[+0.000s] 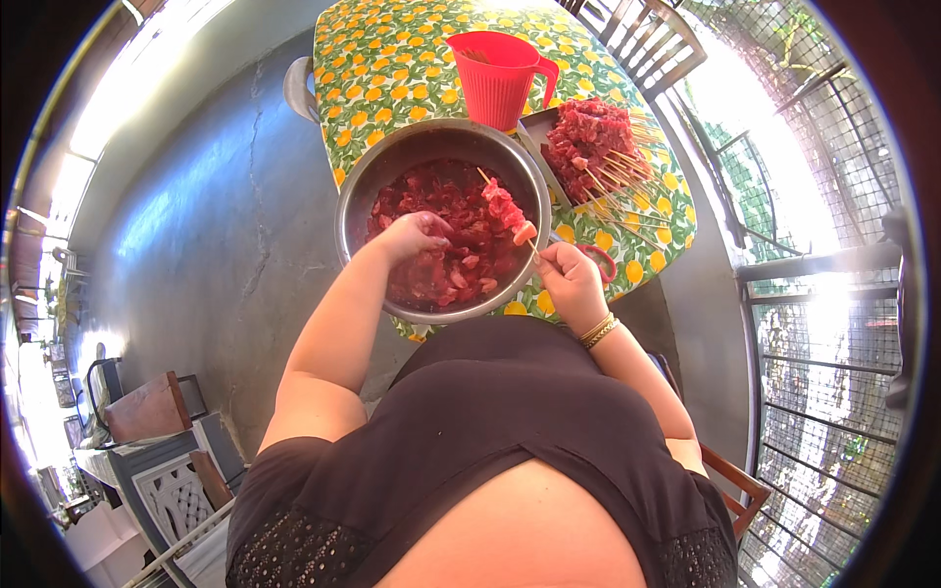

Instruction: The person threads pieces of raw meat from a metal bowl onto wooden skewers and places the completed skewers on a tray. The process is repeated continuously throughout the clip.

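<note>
A wide steel bowl (345, 220) holds raw red meat pieces (441, 275). My left hand (419, 234) is over the meat inside the bowl, fingers curled; whether it grips a piece is not clear. My right hand (570, 275) pinches the lower end of a wooden skewer threaded with meat (507, 209), tilted over the bowl's right side. Right of the bowl, a metal tray (540, 128) bears a heap of meat skewers (595, 147), their bare sticks pointing right and down. Red scissor handles (601, 263) show just beyond my right hand.
A red plastic pitcher (496, 88) with thin sticks inside stands behind the bowl. The table has a lemon-patterned cloth (397, 66). A wooden chair (647, 44) is at the far right corner, and part of a grey chair (300, 88) shows at the table's left edge.
</note>
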A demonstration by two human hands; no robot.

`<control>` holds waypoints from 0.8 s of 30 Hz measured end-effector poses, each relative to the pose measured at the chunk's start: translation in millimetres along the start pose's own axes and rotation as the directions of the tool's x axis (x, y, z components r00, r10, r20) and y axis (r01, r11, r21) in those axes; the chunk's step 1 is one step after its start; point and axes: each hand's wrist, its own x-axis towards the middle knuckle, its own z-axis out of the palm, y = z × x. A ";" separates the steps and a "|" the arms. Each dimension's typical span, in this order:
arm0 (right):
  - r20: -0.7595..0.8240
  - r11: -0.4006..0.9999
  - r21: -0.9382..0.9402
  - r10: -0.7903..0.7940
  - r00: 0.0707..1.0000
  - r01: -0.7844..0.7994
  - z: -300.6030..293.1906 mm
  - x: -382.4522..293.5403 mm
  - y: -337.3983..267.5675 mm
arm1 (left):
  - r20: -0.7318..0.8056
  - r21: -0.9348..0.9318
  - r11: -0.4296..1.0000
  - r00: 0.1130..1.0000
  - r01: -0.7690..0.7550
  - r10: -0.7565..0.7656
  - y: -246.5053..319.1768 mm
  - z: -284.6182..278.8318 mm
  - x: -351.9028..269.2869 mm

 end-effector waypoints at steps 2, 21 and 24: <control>-0.034 1.000 -0.011 -0.009 0.999 0.008 -1.4 1.0 0.2 | -0.017 -0.188 0.982 1.000 0.018 -0.022 2.9 -10.4 -5.4; 0.112 0.995 -0.082 -0.049 0.992 0.058 12.5 13.4 -14.2 | -0.381 0.814 0.549 0.887 0.188 0.261 17.6 21.4 -30.5; 0.116 0.995 -0.080 -0.044 0.992 0.054 13.8 13.4 -14.1 | -0.098 0.914 0.399 0.994 0.068 0.056 9.5 42.5 -37.2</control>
